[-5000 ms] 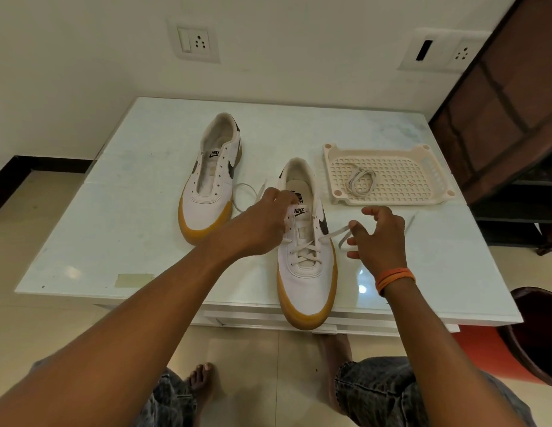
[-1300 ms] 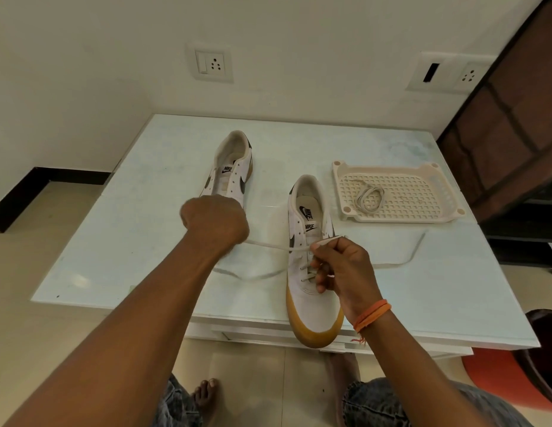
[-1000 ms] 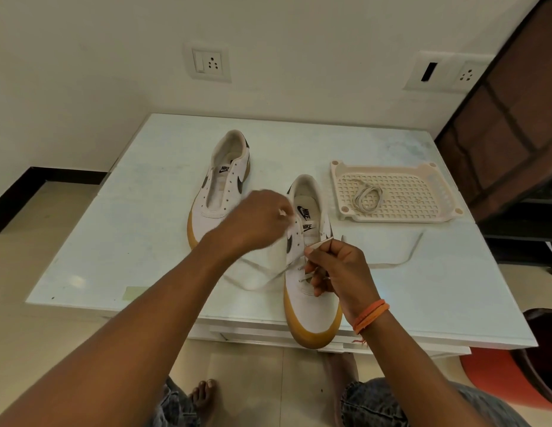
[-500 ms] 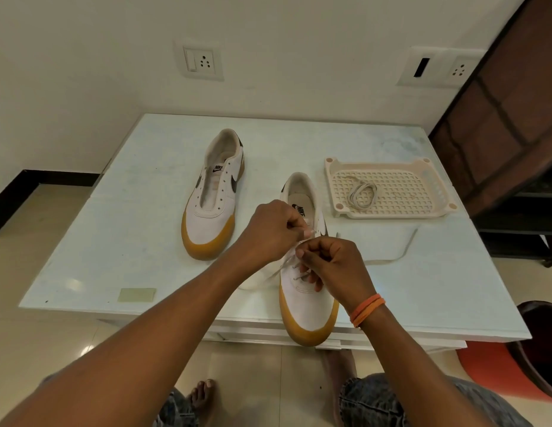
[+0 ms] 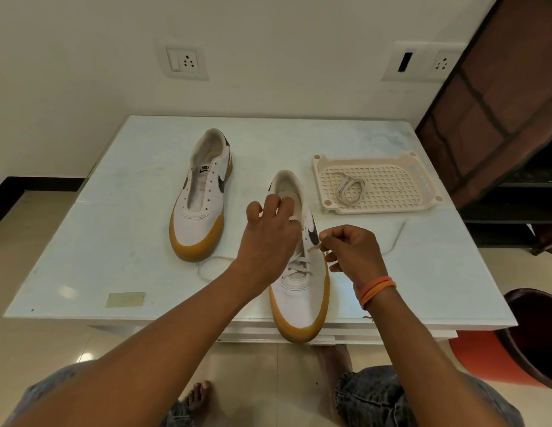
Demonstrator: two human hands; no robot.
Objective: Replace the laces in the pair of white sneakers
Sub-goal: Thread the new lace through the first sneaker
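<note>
1. The flat off-white shoelace (image 5: 302, 262) is soft, light and limp. It probably holds no shape of its own and is best pinched close to its stiff tip, where it can be steered into an eyelet.
2. That lace crosses the lower eyelets of the near white leather sneaker with a gum-coloured sole (image 5: 299, 291), which sits at the front edge of the pale glass-topped table (image 5: 114, 241). One slack tail trails away on the right of this sneaker and another loops on the table to its left.
3. The right hand (image 5: 351, 251) is closed, thumb and forefinger pinching a lace end just beside the sneaker's right eyelet row.
4. The left hand (image 5: 270, 238) hovers over the sneaker's tongue with fingers (image 5: 253, 211) loosely spread. Whether it grips any lace I cannot tell, since the hand covers the spot.
5. The upper eyelets are hidden beneath both hands, so how far the lacing reaches is unclear.
6. The second white sneaker, unlaced (image 5: 204, 198), lies left of and beyond the near one. It looks light but firm, easy to steady by its sidewall.
7. A coiled spare lace (image 5: 350, 192) rests in the cream perforated plastic tray (image 5: 422, 180) to the right of and beyond the near sneaker.
</note>
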